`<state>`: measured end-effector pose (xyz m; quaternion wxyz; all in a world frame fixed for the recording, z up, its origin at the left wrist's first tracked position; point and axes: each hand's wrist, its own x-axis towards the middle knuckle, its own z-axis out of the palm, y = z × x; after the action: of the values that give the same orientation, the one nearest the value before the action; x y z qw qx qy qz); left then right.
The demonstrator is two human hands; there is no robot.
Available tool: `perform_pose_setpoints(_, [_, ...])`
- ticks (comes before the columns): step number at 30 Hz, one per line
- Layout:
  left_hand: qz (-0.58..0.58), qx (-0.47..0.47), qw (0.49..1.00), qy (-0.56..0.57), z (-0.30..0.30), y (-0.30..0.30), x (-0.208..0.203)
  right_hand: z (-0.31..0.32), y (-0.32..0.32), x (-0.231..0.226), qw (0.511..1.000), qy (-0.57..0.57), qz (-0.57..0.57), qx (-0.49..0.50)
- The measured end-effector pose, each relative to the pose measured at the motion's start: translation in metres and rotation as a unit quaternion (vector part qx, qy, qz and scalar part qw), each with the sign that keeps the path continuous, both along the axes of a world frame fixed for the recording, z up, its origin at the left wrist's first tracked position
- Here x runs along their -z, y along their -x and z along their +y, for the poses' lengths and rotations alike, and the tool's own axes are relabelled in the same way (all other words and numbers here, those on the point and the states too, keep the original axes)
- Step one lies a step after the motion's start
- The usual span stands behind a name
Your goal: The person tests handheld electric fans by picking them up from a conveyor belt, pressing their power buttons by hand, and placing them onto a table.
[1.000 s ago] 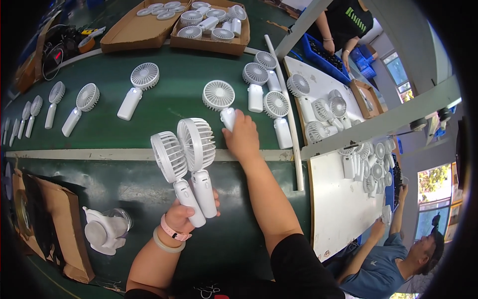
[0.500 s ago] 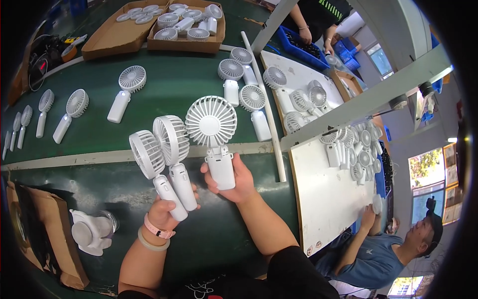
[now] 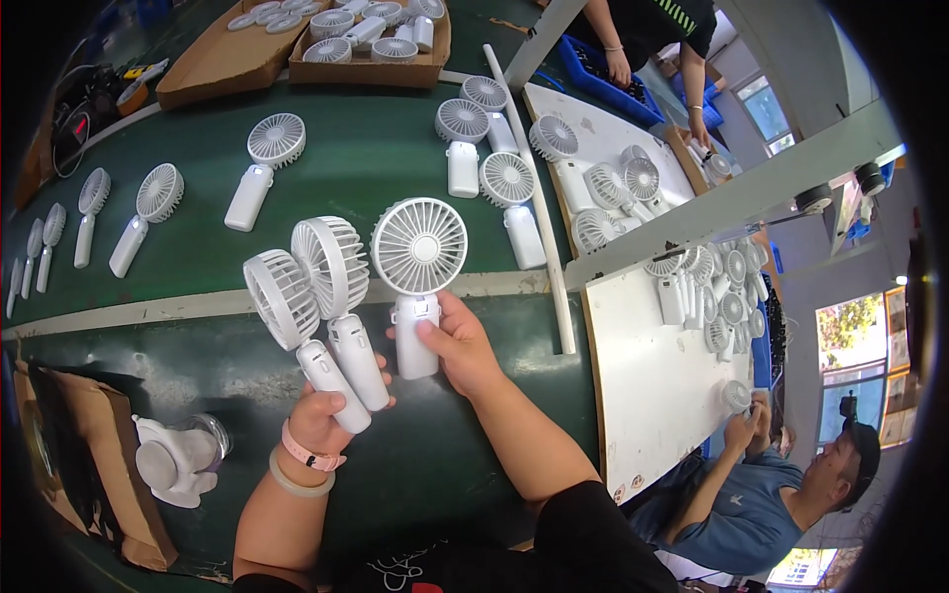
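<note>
Two white fans (image 3: 334, 277) stand fanned out in the left hand (image 3: 326, 410), fingers wrapped round both handles, cages tipped toward the left; a third fan (image 3: 421, 252) is gripped in the right hand (image 3: 460, 346), thumb across its handle, cage up and facing the wearer; all three are held above the green table (image 3: 425, 479), near its pale strip (image 3: 148, 312). That surface is dark and a little shiny, scuffed in places; beyond the strip a loose row of fans (image 3: 265, 168) lies toward the left, and three more (image 3: 463, 148) crowd beside a white rod (image 3: 535, 198); at the far edge sit two cartons, one (image 3: 222, 74) with pale discs, the other (image 3: 366, 75) heaped with fans. Nearer, on the left, are a dark-lined carton (image 3: 119, 445) and a lumpy white object (image 3: 170, 466) against a clear jar (image 3: 214, 435). To the right, past a grey beam (image 3: 732, 198), runs a white bench (image 3: 643, 385), its top marked and stained, clusters of fans (image 3: 727, 296) spread along it; a person in a blue shirt (image 3: 732, 524) works there with a small fan (image 3: 735, 395) at their hands; another in black (image 3: 664, 18) stands over a blue bin (image 3: 638, 107); daylight shows through a window (image 3: 852, 331) behind.
</note>
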<state>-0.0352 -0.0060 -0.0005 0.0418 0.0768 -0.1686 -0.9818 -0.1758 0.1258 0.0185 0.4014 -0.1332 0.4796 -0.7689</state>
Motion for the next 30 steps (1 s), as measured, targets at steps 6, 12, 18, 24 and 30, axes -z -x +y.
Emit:
perform_pose_setpoints(6, [-0.010, -0.021, 0.999, 0.029, -0.001, -0.001, 0.001, 0.000, 0.003, 0.000, 0.998, -0.031, 0.035, 0.030])
perform_pose_setpoints(12, [-0.004, -0.020, 0.999, 0.037, 0.000, 0.001, -0.002, 0.000, 0.002, 0.005, 0.998, -0.030, 0.034, 0.048])
perform_pose_setpoints(18, [-0.026, -0.029, 0.998, 0.055, 0.005, 0.006, -0.014, 0.001, 0.006, 0.007, 0.998, -0.033, 0.025, 0.039])
perform_pose_setpoints(24, [-0.010, -0.026, 0.993, 0.111, 0.006, 0.006, -0.015, -0.005, -0.004, 0.004, 1.000, -0.022, 0.000, 0.021])
perform_pose_setpoints(30, [0.009, 0.011, 0.929, 0.369, 0.010, 0.002, -0.018, -0.002, -0.040, 0.000, 0.926, -0.089, 0.353, -0.104])
